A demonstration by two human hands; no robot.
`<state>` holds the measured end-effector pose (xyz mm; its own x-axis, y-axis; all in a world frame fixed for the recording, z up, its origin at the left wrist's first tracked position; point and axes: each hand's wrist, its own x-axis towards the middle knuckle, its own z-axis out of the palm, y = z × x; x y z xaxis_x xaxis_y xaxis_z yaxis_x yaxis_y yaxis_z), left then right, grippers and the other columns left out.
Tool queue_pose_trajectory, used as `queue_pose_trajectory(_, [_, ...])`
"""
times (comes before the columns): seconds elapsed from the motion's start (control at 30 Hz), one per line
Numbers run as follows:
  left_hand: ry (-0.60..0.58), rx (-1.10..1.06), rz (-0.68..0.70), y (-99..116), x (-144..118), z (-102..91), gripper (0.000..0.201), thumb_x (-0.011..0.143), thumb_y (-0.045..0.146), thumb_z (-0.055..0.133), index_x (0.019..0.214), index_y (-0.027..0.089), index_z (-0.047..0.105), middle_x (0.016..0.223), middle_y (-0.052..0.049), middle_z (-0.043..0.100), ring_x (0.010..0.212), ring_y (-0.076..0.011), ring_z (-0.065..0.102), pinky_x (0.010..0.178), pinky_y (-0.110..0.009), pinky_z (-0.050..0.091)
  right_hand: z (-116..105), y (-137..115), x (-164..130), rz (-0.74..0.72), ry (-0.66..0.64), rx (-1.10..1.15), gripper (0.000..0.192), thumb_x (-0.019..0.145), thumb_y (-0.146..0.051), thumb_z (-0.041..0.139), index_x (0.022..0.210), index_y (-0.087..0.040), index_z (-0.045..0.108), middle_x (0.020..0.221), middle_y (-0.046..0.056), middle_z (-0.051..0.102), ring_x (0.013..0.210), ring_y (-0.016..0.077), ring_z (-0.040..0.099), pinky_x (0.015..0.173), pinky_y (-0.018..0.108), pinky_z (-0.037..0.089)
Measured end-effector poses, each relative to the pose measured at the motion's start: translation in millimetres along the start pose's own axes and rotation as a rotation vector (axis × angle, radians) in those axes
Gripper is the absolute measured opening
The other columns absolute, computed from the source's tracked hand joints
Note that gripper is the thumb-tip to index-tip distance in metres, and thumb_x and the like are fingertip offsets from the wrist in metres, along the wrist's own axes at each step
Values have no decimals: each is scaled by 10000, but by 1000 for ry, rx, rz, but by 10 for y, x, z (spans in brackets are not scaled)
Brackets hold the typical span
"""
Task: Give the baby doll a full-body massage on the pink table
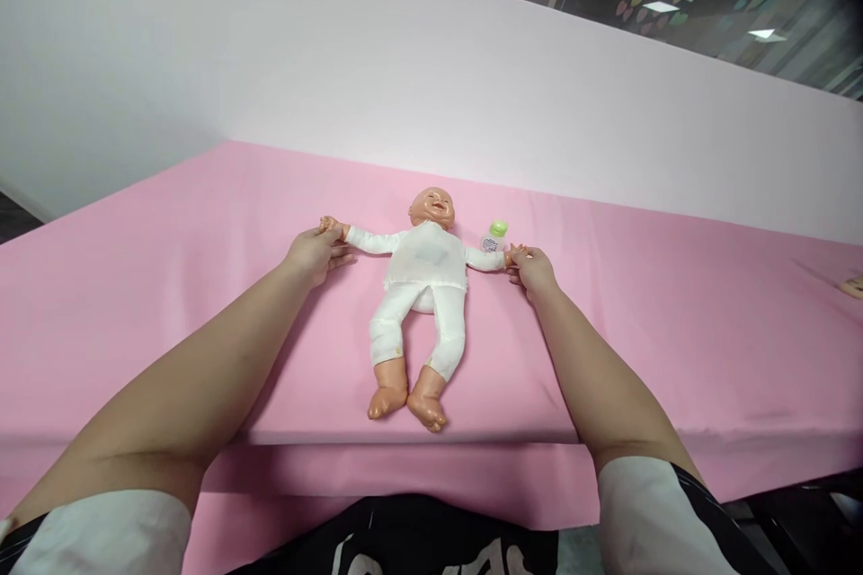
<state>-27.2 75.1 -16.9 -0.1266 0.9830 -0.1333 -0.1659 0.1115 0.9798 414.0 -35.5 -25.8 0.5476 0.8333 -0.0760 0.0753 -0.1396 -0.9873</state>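
A baby doll (426,256) with a white cloth body lies on its back, its head away from me and its bare plastic feet toward me. Both its arms are stretched out sideways. My left hand (315,256) is closed on the doll's hand at the left, thumb on top. At the right, my right hand (532,272) pinches the doll's other hand between thumb and fingers. Just beyond that arm stands a small clear bottle (494,238) with a green cap, apart from my fingers.
Pink cloth (647,323) covers the wide table, whose front edge is close to my body. A white wall (404,72) rises behind it, with glass bearing heart stickers above. Part of another doll or a hand (853,287) shows at the far right edge; I cannot tell which.
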Motion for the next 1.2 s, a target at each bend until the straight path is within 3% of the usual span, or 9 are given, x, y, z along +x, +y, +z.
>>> queue_pose_trajectory(0.1, [26, 44, 196, 18, -167, 116, 174, 926, 298, 780, 1025, 174, 708, 1041, -94, 776, 920, -213, 778, 971, -432, 666, 97, -66, -125, -201, 111, 47, 518, 896, -473, 805, 1298, -256, 560, 1141, 53, 759, 834, 174, 769, 627, 276, 655])
queue_pose_trajectory(0.2, [-59, 259, 592, 34, -465, 287, 254, 931, 413, 763, 1050, 189, 751, 1082, -84, 801, 1035, -253, 777, 1017, -427, 639, 247, -167, -379, -586, 149, 8, 536, 904, -476, 806, 1344, -257, 593, 1328, 91, 738, 1088, 224, 769, 875, 368, 688])
queue_pose_trajectory(0.33, [-357, 741, 942, 4, -825, 449, 320, 953, 404, 700, 1207, 244, 812, 1259, -74, 807, 1173, -282, 758, 1078, -429, 600, 483, -221, -754, -986, -47, -317, 321, 939, -316, 746, 1254, -259, 721, 1214, 80, 781, 1099, 256, 752, 995, 434, 651])
queue_pose_trajectory(0.47, [-476, 1010, 1030, -37, -904, 471, 375, 959, 345, 641, 1285, 263, 807, 1329, -74, 787, 1221, -296, 744, 1035, -436, 603, 640, -175, -917, -1186, -236, -627, 276, 956, -167, 652, 1161, -267, 808, 1164, 73, 797, 1059, 256, 753, 933, 412, 640])
queue_pose_trajectory(0.67, [-470, 992, 1035, -61, -853, 478, 332, 975, 366, 633, 1241, 232, 780, 1254, -103, 779, 1190, -307, 713, 1038, -459, 581, 676, -107, -850, -1144, -228, -683, 332, 954, -147, 648, 1216, -275, 808, 1223, 79, 789, 1129, 270, 736, 1001, 434, 631])
queue_pose_trajectory(0.8, [-344, 857, 963, -88, -793, 471, 345, 984, 454, 661, 1221, 222, 755, 1252, -118, 775, 1189, -308, 705, 1069, -468, 558, 635, -85, -747, -1075, -179, -563, 361, 948, -198, 652, 1291, -245, 756, 1238, 94, 791, 1171, 288, 727, 1068, 489, 618])
queue_pose_trajectory(1.0, [-8, 508, 568, -96, -417, 263, 370, 941, 434, 710, 1258, 248, 668, 1236, -85, 767, 1067, -247, 730, 936, -390, 586, 387, -74, -447, -696, 39, -194, 514, 954, -438, 727, 1414, -230, 627, 1345, 113, 766, 1168, 252, 749, 979, 419, 649])
queue_pose_trajectory(1.1, [147, 506, 409, -116, -156, 72, 429, 827, 311, 762, 1235, 247, 648, 1197, -89, 751, 1045, -257, 717, 945, -412, 579, 216, -36, -217, -475, 112, -68, 513, 928, -430, 734, 1383, -232, 603, 1267, 81, 778, 1092, 217, 765, 945, 378, 652])
queue_pose_trajectory(1.2, [199, 560, 274, -139, 48, -120, 603, 739, 289, 804, 1316, 242, 638, 1209, -117, 738, 969, -281, 724, 892, -442, 586, 86, 17, -15, -236, 129, -28, 439, 939, -361, 701, 1339, -236, 571, 1127, 51, 779, 897, 172, 760, 749, 293, 644])
